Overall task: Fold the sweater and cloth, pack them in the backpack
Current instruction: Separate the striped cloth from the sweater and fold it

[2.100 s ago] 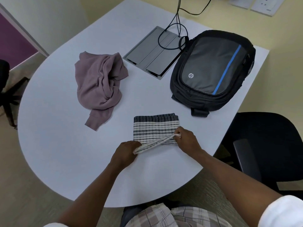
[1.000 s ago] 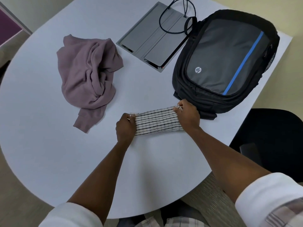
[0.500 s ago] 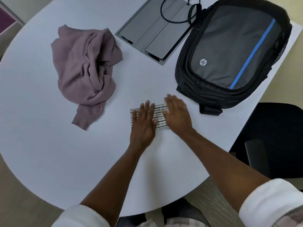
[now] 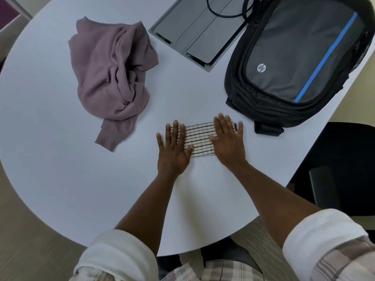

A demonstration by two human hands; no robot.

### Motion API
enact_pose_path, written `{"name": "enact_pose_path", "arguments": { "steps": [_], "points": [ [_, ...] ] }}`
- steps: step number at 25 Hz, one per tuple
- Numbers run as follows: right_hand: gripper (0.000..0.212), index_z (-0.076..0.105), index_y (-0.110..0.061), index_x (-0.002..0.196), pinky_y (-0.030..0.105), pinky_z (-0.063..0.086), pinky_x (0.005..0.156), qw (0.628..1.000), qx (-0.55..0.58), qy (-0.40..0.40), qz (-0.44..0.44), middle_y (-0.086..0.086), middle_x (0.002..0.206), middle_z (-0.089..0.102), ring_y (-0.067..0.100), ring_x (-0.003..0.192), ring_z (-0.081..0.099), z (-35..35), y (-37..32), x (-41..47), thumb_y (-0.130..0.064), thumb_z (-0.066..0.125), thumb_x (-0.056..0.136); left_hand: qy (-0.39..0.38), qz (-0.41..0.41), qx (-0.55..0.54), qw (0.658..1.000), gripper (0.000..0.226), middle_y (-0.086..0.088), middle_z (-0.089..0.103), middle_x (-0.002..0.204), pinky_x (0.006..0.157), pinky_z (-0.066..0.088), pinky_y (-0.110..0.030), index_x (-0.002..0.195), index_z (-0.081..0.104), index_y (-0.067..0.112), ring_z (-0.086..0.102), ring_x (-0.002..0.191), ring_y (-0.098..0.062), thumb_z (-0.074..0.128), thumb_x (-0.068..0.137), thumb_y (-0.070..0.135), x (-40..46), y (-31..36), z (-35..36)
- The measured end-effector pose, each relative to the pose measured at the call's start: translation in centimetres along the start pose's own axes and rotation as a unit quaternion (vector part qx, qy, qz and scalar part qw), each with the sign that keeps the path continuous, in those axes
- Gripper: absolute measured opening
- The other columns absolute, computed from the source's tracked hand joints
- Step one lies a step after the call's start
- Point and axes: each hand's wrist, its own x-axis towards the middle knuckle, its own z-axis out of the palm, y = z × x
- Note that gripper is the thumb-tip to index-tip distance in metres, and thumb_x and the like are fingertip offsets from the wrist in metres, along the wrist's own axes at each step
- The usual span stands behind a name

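**Both palms flat on the folded striped cloth**

The person's left hand and right hand lie palm-down with straight, spread fingers on a folded striped cloth. Neither hand grips anything; the fingers press flat, the left over the cloth's left end and the right over its right end. A band of white fabric with dark lines shows between them. The cloth lies as a narrow strip on the white table, toward the near right part of the top.

The mauve sweater lies crumpled in a heap on the left of the table, well apart from the cloth, with one cuffed sleeve trailing toward the near edge. The black and grey backpack, marked with a blue diagonal stripe and a round logo, lies flat on the right side, just beyond the right hand; its lower edge is near the cloth but not touching it. Its compartments look zipped.

A grey cable hatch is set into the table between sweater and backpack, with a black cable looped over it. A black chair stands off the table's right edge. Rolled white sleeves cover the upper forearms.
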Motion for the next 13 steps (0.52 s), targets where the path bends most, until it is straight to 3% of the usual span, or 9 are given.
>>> {"name": "enact_pose_path", "arguments": {
  "steps": [3, 6, 10, 13],
  "points": [
    [0.068, 0.022, -0.014, 0.155, 0.054, 0.015, 0.116, 0.986, 0.087, 0.046, 0.131, 0.009, 0.162, 0.024, 0.031, 0.147, 0.025, -1.3, -0.1, -0.6, -0.038, 0.046, 0.096, 0.025, -0.054, -0.054, 0.997, 0.069, -0.011, -0.007, 0.165, 0.120, 0.005, -0.058, 0.158, 0.001, 0.013, -0.003, 0.152, -0.030, 0.035, 0.103, 0.039, -0.7, -0.3, -1.2],
    [0.069, 0.035, -0.010, 0.145, 0.051, 0.039, 0.096, 0.937, 0.180, 0.044, 0.295, 0.014, 0.143, 0.043, 0.034, 0.125, 0.043, -2.9, -0.5, -1.3, -0.037, 0.064, 0.088, 0.028, -0.167, -0.112, 0.979, 0.070, -0.017, 0.015, 0.161, 0.110, 0.029, -0.051, 0.155, 0.015, 0.006, 0.029, 0.138, -0.034, 0.040, 0.101, 0.042, -0.5, 1.2, -3.1],
    [0.061, 0.041, -0.006, 0.135, 0.049, 0.046, 0.091, 0.910, 0.260, 0.024, 0.322, 0.018, 0.130, 0.048, 0.036, 0.117, 0.048, -2.7, -0.5, -1.7, -0.027, 0.070, 0.085, -0.012, -0.240, -0.154, 0.958, 0.063, -0.019, 0.041, 0.138, 0.099, 0.039, -0.047, 0.146, 0.029, 0.000, 0.047, 0.118, -0.036, 0.052, 0.094, 0.029, 0.2, 2.6, -4.3],
    [0.066, 0.041, -0.004, 0.135, 0.044, 0.048, 0.092, 0.880, 0.325, 0.008, 0.348, 0.019, 0.128, 0.053, 0.036, 0.115, 0.053, -3.0, -0.1, -1.6, -0.021, 0.075, 0.082, -0.029, -0.327, -0.259, 0.908, 0.051, -0.016, 0.055, 0.123, 0.094, 0.046, -0.041, 0.133, 0.044, 0.002, 0.056, 0.111, -0.033, 0.058, 0.090, 0.026, 0.8, 2.4, -5.1]
  ]
}}
